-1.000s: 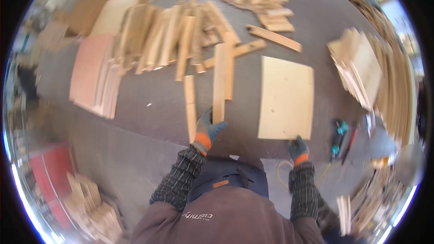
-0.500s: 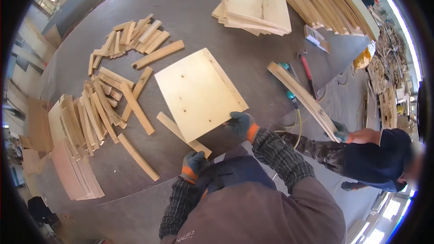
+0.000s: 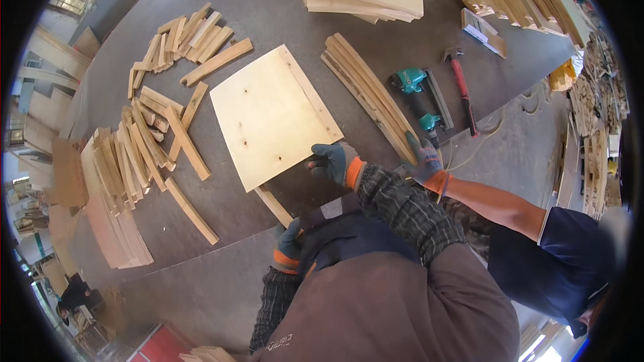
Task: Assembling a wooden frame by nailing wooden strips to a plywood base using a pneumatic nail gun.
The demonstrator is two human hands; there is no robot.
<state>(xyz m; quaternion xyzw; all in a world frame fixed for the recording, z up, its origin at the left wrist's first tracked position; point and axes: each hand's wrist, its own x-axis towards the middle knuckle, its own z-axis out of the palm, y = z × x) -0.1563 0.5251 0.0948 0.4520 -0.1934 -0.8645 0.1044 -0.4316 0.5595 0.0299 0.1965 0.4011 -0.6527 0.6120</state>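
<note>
A pale plywood panel (image 3: 258, 121) lies on the dark table (image 3: 235, 228), near the person, with a narrow strip (image 3: 310, 94) along its right edge; the left hand (image 3: 288, 245) is closed on the near end of a wooden batten (image 3: 274, 206), which shows from beneath the panel's near corner; the right hand (image 3: 332, 162), fingers half curled, is at the near right corner, though whether it grips I cannot tell; rightward, a co-worker's hand (image 3: 426, 161) touches a bundle of battens (image 3: 369, 97); beyond lie a teal nail gun (image 3: 410, 81) and a red-handled hammer (image 3: 463, 90); loose battens (image 3: 134, 154) lie leftward
</note>
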